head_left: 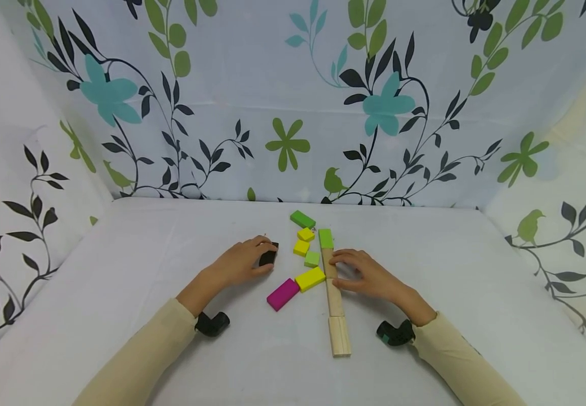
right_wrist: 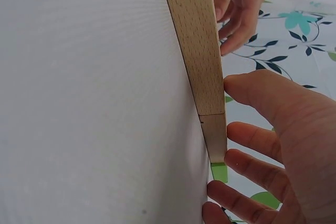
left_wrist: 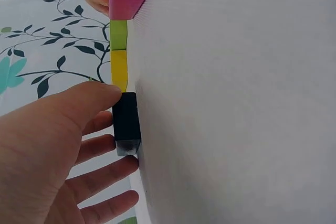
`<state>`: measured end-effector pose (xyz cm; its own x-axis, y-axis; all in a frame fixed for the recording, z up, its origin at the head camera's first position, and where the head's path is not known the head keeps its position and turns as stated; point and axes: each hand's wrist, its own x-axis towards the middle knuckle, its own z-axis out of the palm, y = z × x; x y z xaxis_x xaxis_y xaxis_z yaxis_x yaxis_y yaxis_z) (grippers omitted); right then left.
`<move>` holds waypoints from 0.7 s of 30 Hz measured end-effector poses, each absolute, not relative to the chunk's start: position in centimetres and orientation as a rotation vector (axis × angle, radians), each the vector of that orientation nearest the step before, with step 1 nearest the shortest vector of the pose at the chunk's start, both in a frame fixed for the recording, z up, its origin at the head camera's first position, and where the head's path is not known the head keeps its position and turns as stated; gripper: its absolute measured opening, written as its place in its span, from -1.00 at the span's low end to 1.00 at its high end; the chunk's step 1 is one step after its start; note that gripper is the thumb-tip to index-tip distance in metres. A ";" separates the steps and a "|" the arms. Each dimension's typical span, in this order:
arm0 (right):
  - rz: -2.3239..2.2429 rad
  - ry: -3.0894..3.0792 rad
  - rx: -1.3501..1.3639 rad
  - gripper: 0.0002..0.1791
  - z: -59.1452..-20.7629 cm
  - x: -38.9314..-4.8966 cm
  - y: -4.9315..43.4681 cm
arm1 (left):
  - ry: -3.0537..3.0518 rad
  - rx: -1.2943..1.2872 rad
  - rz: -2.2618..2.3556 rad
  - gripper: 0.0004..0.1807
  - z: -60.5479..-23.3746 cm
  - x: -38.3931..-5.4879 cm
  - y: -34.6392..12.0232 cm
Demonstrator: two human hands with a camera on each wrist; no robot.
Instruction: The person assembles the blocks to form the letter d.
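My left hand (head_left: 239, 262) pinches a black block (head_left: 267, 258) between thumb and fingers at the left of the coloured blocks. In the left wrist view, the thumb lies at a top corner of the black block (left_wrist: 126, 116), and the fingers reach along its far side. My right hand (head_left: 366, 274) has its fingers spread beside a straight row of plain wooden blocks (head_left: 334, 299), the fingertips right at the row's right edge. In the right wrist view, thumb and fingers lie along the side of the wooden blocks (right_wrist: 197, 45). A green block (head_left: 325, 238) forms the row's far end.
Left of the row, a crooked line runs from a green block (head_left: 302, 219) through small yellow blocks (head_left: 301, 247) and a light green block (head_left: 311, 259) to a long yellow block (head_left: 310, 279) and a magenta block (head_left: 283, 294). A patterned cloth (head_left: 293, 113) hangs behind the white table (head_left: 252, 361).
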<state>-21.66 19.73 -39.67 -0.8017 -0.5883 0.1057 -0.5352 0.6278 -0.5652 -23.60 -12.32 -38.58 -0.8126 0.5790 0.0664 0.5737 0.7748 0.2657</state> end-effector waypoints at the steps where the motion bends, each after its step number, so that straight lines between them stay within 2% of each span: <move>1: -0.910 2.755 -0.950 -0.52 -39.7 -21.6 19.7 | 2.941 0.962 0.428 -0.53 -38.6 -23.5 -12.4; 21: -0.926 2.752 -0.959 -0.53 -39.6 -21.6 19.7 | 2.993 1.099 0.438 -0.55 -39.0 -20.1 -14.3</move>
